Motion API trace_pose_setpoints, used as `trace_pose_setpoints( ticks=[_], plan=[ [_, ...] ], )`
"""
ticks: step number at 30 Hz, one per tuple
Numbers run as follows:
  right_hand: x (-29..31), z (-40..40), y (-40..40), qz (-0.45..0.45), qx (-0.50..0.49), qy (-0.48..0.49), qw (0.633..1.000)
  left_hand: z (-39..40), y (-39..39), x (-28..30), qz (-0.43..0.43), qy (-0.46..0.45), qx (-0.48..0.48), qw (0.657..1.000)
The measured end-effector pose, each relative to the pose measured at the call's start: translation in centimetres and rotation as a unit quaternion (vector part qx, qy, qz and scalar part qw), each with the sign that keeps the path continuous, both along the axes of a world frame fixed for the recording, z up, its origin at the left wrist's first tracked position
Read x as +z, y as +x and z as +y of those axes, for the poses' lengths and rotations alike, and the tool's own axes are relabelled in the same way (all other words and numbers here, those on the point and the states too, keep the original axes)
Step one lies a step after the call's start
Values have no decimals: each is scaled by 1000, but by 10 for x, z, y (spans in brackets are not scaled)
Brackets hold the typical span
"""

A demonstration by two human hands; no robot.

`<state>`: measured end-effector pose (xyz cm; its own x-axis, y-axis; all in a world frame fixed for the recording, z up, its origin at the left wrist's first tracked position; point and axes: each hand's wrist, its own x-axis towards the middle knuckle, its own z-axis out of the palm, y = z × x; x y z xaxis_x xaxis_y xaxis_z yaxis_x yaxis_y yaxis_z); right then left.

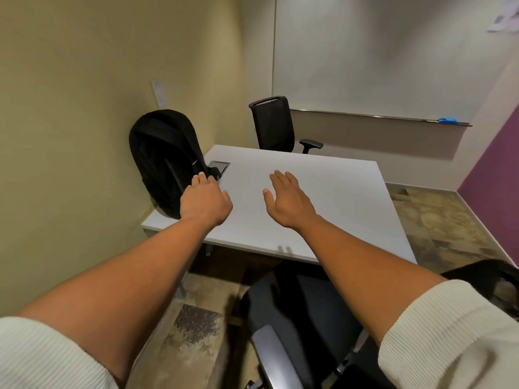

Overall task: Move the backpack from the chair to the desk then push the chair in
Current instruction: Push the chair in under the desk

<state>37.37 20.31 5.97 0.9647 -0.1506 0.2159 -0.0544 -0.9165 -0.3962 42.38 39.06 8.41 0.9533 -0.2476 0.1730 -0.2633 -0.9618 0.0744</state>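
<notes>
Black fabric backpack is stood on the pale laminate desk just beyond the loosely curled left hand, right hand spread empty; black mesh swivel chair below the forearms is to be pushed in next.

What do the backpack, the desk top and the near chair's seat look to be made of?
Backpack: black woven fabric, matte, probably nylon or polyester; it holds a soft rounded shape and shows stitched panels.
Desk: pale grey laminate, likely over board; flat, even, faintly grained, with a thin square edge.
Chair: dark upholstery cloth on the seat, matte; its armrest looks like grey plastic.
</notes>
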Motion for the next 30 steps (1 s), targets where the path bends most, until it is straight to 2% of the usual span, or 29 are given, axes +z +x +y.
trace_pose_setpoints(
  ticks=[15,30],
  plan=[
    [-20,-150,-141,49,142,-19,989,-140,-171,-27,24,-55,135,989],
    [-31,-219,-207,54,149,9,987,-200,-256,-38,43,-65,142,987]
  ],
)
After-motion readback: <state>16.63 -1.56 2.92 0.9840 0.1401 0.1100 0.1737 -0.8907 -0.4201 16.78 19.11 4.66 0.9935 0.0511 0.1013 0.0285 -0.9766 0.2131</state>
